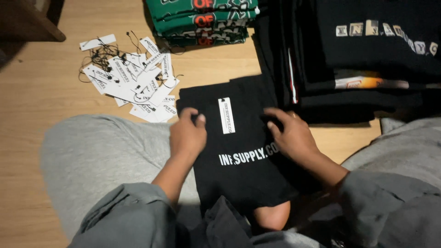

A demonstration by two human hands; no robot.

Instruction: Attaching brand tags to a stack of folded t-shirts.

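The left hand point(187, 134) pinched the left edge of a folded black cotton garment with white lettering point(239, 151), fingers curled. The right hand point(289, 135) lay flat on its right edge, fingers spread. The garment rested across the lap, long axis running away from the body. A narrow white paper hang tag point(226, 115) lay between the hands, slightly nearer the left.

This looks like a small clothing packing spot set up on a wooden floor point(41, 87). Far right rise tall stacks of folded black printed shirts point(367, 55), a stack of green shirts point(202, 20) stands far centre, and a loose heap of white hang tags with black strings point(133, 78) lies far left.
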